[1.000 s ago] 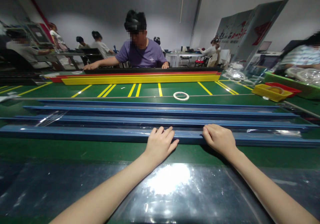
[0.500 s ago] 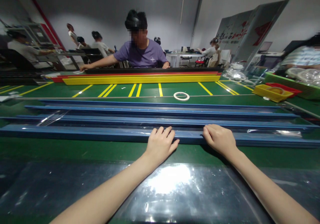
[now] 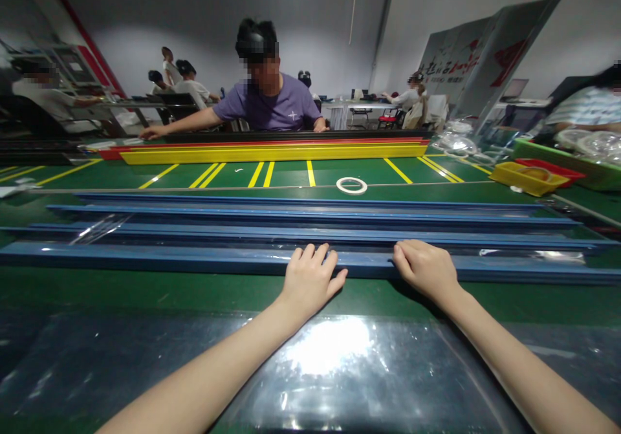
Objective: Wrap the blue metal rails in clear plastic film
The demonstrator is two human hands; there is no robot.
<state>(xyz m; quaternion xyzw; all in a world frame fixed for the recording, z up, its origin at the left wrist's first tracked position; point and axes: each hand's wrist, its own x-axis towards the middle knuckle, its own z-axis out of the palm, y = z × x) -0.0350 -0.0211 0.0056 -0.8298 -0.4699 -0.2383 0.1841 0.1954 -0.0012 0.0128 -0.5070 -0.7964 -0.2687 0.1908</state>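
Several long blue profiles (image 3: pixel 169 260) lie side by side across the green table (image 3: pixel 194 292). On the nearest one rests my left hand (image 3: pixel 310 275), its fingers apart and the thumb out to the right. Farther right, my right hand (image 3: pixel 427 267) touches the same profile's edge with its fingers curled in; what they hold, if anything, is hidden. Clear film (image 3: pixel 99 228) lies over the profiles at the left. A glossy transparent sheet (image 3: pixel 194 369) covers the table's near side, under my forearms.
A white ring (image 3: pixel 352 185) lies beyond the profiles. Behind it are yellow (image 3: pixel 272 154), red and black profiles, with a person in purple (image 3: pixel 276 104) across the table. At the right stand a yellow tray (image 3: pixel 528 178), a red tray and a green bin (image 3: pixel 596 169).
Both my hands have stayed in place. The person in purple has leaned a little to the left, the outstretched hand moving farther left. A standing person in the background has moved right.
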